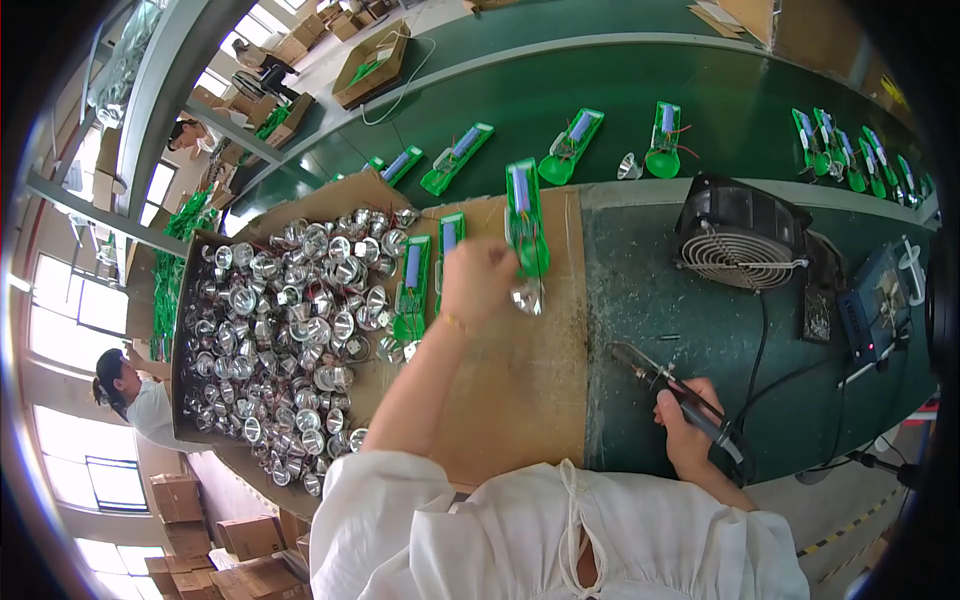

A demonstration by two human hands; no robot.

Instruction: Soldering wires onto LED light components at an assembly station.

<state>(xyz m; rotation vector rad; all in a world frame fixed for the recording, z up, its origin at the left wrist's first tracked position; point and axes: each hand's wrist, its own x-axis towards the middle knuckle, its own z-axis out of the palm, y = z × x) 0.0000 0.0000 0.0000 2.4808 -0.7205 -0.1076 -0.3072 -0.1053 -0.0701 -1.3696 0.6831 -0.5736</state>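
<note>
1. The left hand point(480, 285) has fingers curled at a green casing point(530, 250); whether they pinch it cannot be told.
2. The right hand point(687, 430) grips a soldering iron point(704, 420) over the table point(640, 280).
3. The casing lies on cardboard point(530, 400), a silver reflector point(528, 298) at its near end.

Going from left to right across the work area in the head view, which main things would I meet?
Heap of silver reflectors → left hand → soldering iron held in the right hand → blue box-shaped device.
</note>
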